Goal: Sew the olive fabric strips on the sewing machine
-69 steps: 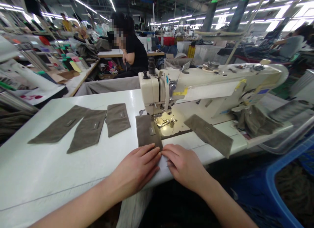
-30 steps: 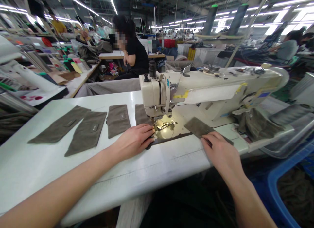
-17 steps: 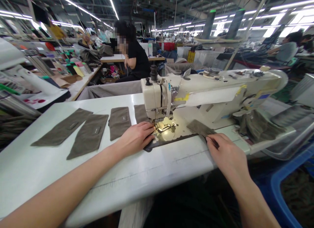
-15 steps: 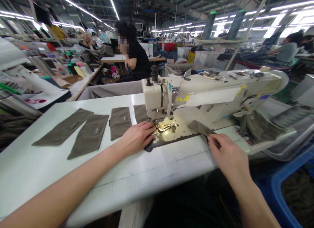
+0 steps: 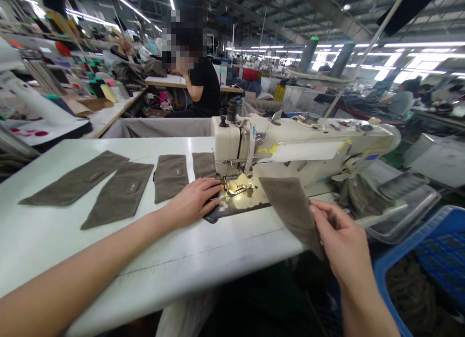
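Note:
My right hand [image 5: 341,230] pinches the edge of a brown-grey fabric piece [image 5: 290,204], which spreads out flat to the right of the needle area. My left hand [image 5: 194,199] rests on the table beside the presser foot of the cream sewing machine [image 5: 232,148]. Its fingers lie close together near the lit metal needle plate [image 5: 245,196]; whether anything is under the fingertips is hidden. Left of that hand lie several similar pieces with small tabs, among them a slanted one [image 5: 121,194] and a squarer one [image 5: 171,175].
A blue basket [image 5: 385,274] with dark cloth stands at the lower right. Bunched cloth [image 5: 359,194] lies behind my right hand. A person in black [image 5: 207,83] sits beyond the table; a white machine [image 5: 32,99] stands at the left.
The fabric in my right hand has turned from nearly edge-on to broad and flat. The view has shifted slightly; my left hand stays by the presser foot.

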`<action>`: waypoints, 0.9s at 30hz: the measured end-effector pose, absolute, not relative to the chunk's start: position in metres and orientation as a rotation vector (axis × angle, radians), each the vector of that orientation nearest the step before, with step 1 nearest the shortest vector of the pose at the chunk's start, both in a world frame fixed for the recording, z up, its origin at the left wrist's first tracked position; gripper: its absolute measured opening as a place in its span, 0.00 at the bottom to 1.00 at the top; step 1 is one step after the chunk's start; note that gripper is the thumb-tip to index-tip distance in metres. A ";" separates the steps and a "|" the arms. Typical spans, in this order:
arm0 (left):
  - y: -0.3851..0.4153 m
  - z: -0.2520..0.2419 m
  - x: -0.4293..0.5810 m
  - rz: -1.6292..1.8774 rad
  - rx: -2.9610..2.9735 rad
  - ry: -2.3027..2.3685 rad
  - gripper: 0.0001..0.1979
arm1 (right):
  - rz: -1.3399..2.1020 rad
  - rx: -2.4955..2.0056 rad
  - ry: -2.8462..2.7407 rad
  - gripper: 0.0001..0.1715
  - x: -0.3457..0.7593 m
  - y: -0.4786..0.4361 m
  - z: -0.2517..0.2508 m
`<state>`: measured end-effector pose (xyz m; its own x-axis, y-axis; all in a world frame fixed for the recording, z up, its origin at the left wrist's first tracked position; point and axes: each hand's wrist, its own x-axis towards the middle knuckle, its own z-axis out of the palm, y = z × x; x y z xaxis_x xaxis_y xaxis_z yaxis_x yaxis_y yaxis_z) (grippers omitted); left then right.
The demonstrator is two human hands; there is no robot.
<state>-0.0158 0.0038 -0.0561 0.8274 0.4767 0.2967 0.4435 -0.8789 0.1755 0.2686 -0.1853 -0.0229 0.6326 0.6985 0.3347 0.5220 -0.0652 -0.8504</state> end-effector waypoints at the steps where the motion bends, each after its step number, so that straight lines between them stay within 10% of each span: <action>1: 0.004 -0.057 -0.018 0.518 2.899 0.749 0.22 | 0.274 -1.699 -1.006 0.21 0.268 -0.186 -0.022; 11: -0.024 -0.043 -0.074 0.707 2.646 1.125 0.27 | -0.060 -1.520 -1.477 0.07 0.224 -0.197 -0.010; 17: -0.092 -0.005 -0.036 0.509 1.365 0.854 0.32 | -0.270 -1.185 -1.993 0.20 0.182 -0.196 -0.028; 27: -0.072 0.002 -0.039 0.463 1.312 0.793 0.14 | 0.554 -1.560 -1.616 0.15 0.204 -0.190 -0.037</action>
